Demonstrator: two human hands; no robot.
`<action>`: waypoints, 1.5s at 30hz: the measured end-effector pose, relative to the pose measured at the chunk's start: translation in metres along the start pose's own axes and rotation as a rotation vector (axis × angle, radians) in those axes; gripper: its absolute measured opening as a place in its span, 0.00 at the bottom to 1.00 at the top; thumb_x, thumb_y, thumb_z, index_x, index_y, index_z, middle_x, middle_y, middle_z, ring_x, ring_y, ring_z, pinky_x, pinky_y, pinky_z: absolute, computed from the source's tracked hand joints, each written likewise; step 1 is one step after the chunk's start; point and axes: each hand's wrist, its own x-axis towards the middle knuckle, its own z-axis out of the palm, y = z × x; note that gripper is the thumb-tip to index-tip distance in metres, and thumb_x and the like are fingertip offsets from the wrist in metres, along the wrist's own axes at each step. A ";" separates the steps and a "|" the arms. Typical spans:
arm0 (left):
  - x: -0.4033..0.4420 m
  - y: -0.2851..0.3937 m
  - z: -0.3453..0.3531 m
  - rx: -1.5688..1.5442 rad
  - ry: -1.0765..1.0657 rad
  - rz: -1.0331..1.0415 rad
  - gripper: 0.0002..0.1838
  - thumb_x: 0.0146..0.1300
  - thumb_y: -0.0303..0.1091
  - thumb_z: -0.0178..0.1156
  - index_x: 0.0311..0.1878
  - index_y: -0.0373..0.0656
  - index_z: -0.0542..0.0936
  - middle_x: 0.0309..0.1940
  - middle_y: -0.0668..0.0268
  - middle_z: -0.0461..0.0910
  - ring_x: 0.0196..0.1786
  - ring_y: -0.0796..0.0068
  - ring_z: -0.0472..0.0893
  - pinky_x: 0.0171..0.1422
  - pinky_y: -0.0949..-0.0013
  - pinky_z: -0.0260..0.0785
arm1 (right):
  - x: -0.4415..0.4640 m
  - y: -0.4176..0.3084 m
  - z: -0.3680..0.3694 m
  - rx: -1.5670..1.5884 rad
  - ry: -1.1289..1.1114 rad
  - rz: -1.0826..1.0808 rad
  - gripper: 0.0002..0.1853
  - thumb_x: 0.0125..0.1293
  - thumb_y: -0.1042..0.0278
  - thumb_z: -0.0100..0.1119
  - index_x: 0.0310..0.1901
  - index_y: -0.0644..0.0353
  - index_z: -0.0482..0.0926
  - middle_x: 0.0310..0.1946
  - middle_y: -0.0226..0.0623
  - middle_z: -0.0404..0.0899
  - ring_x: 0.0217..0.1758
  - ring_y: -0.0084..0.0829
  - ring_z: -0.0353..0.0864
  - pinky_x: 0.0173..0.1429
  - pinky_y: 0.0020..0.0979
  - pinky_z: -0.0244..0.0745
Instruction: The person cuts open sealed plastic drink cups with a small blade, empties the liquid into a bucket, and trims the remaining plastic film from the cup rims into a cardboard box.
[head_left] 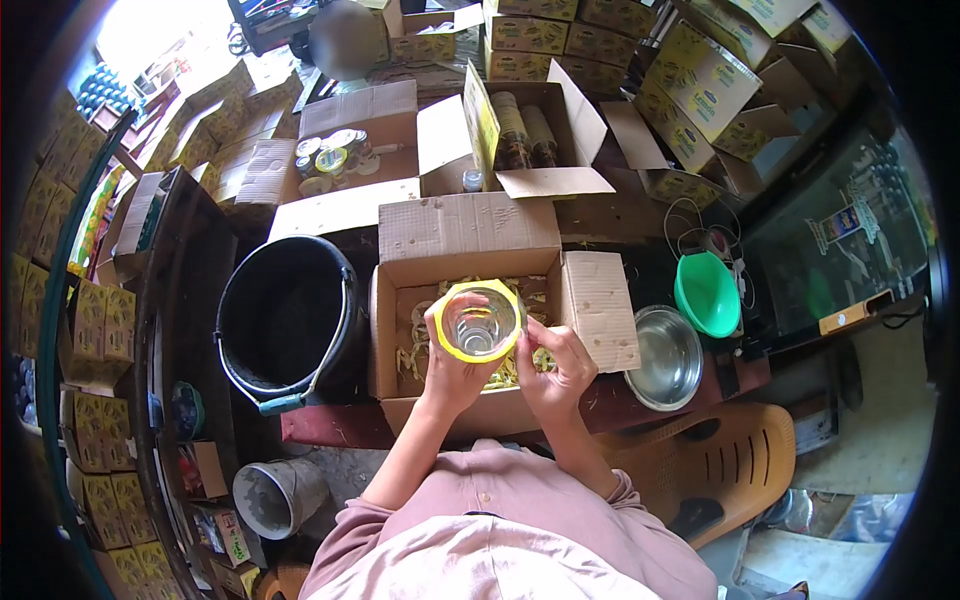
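In the head view, the only one I have on my feed, the glass (478,325) sits between the two hands, above the box (470,268) with yellow scraps (412,362) in its bottom. Its round mouth faces up at the camera, so I judge that the long axis runs nearly along my line of sight; I can't read its length from here. The left hand (452,372) wraps the glass from the left and near side, so that grip is full, holding it. The right hand (556,372) is at the right edge, thumb and forefinger drawn close together at the yellow band (510,294) around the mouth (I cannot tell whether they pinch it or merely rest against it). To my eye everything hinges on that contact: from the right fingertips, the glass lies just to the left and slightly away from the wearer. The left hand bears it, I'd say, while the right has only the edge. Neither is nearer in any useful sense, as both touch.
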 end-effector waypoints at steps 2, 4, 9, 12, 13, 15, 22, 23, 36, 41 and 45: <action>-0.004 0.001 -0.001 -0.023 -0.021 0.004 0.34 0.46 0.30 0.67 0.51 0.38 0.57 0.46 0.57 0.67 0.48 0.65 0.73 0.50 0.66 0.68 | 0.000 -0.001 0.001 -0.026 0.012 -0.027 0.14 0.45 0.84 0.62 0.37 0.60 0.79 0.22 0.34 0.75 0.22 0.25 0.75 0.28 0.24 0.71; -0.010 0.000 -0.003 -0.044 -0.045 -0.007 0.34 0.45 0.30 0.68 0.51 0.38 0.57 0.46 0.57 0.69 0.48 0.65 0.74 0.50 0.65 0.69 | 0.003 -0.003 -0.002 -0.011 -0.014 -0.017 0.15 0.45 0.83 0.62 0.37 0.60 0.79 0.22 0.34 0.75 0.23 0.25 0.75 0.28 0.24 0.71; -0.012 0.002 -0.017 -0.060 -0.143 -0.027 0.36 0.43 0.30 0.69 0.52 0.39 0.57 0.46 0.58 0.69 0.48 0.64 0.73 0.52 0.66 0.68 | -0.004 -0.011 -0.006 -0.020 -0.051 -0.002 0.15 0.46 0.83 0.61 0.38 0.60 0.79 0.22 0.34 0.75 0.24 0.26 0.76 0.29 0.25 0.71; -0.012 0.004 -0.030 -0.018 -0.249 -0.038 0.36 0.43 0.30 0.69 0.53 0.38 0.58 0.46 0.58 0.69 0.48 0.65 0.73 0.53 0.66 0.67 | -0.006 -0.016 -0.005 -0.055 -0.064 -0.008 0.15 0.46 0.84 0.60 0.38 0.60 0.79 0.23 0.35 0.75 0.24 0.27 0.76 0.28 0.25 0.71; -0.011 0.004 -0.035 0.002 -0.294 -0.041 0.36 0.43 0.31 0.68 0.53 0.38 0.59 0.46 0.58 0.69 0.49 0.65 0.73 0.53 0.66 0.66 | -0.005 -0.018 -0.005 -0.049 -0.069 -0.001 0.16 0.46 0.84 0.60 0.39 0.60 0.79 0.23 0.35 0.75 0.24 0.27 0.76 0.29 0.25 0.71; -0.010 0.002 -0.041 -0.077 -0.328 -0.035 0.35 0.43 0.29 0.68 0.54 0.38 0.60 0.45 0.59 0.69 0.49 0.66 0.73 0.54 0.66 0.66 | -0.004 -0.021 -0.002 -0.032 -0.082 0.010 0.16 0.45 0.84 0.60 0.39 0.60 0.79 0.23 0.35 0.75 0.25 0.27 0.76 0.29 0.25 0.71; -0.008 -0.006 -0.042 -0.275 -0.371 -0.098 0.33 0.42 0.25 0.67 0.53 0.38 0.62 0.45 0.61 0.68 0.50 0.71 0.72 0.54 0.69 0.66 | -0.002 -0.017 -0.001 0.047 -0.099 0.042 0.16 0.46 0.84 0.60 0.40 0.60 0.78 0.25 0.35 0.76 0.26 0.27 0.78 0.32 0.26 0.73; -0.008 -0.006 -0.041 -0.285 -0.373 -0.105 0.33 0.42 0.25 0.66 0.53 0.38 0.62 0.45 0.62 0.67 0.50 0.72 0.71 0.53 0.69 0.66 | -0.001 -0.016 -0.003 0.053 -0.102 0.048 0.17 0.47 0.83 0.60 0.41 0.60 0.78 0.25 0.35 0.77 0.26 0.27 0.78 0.32 0.26 0.73; -0.001 0.006 -0.003 -0.151 -0.096 0.007 0.36 0.45 0.27 0.67 0.54 0.39 0.56 0.47 0.58 0.66 0.51 0.67 0.71 0.55 0.66 0.65 | -0.008 0.003 -0.013 0.093 -0.013 0.046 0.19 0.46 0.83 0.63 0.43 0.67 0.75 0.25 0.37 0.79 0.29 0.23 0.80 0.35 0.21 0.75; -0.002 0.014 -0.005 -0.051 -0.155 0.018 0.34 0.45 0.28 0.68 0.53 0.39 0.57 0.46 0.58 0.68 0.49 0.65 0.72 0.54 0.65 0.65 | 0.003 0.001 -0.015 0.000 -0.056 -0.046 0.20 0.46 0.83 0.62 0.44 0.66 0.75 0.25 0.37 0.79 0.30 0.24 0.80 0.36 0.22 0.75; 0.000 0.016 -0.007 -0.032 -0.161 0.008 0.34 0.44 0.28 0.68 0.52 0.39 0.58 0.45 0.58 0.69 0.49 0.64 0.73 0.54 0.65 0.65 | 0.008 0.014 -0.010 0.077 0.011 -0.017 0.20 0.47 0.81 0.63 0.45 0.61 0.75 0.24 0.36 0.79 0.24 0.26 0.80 0.32 0.23 0.74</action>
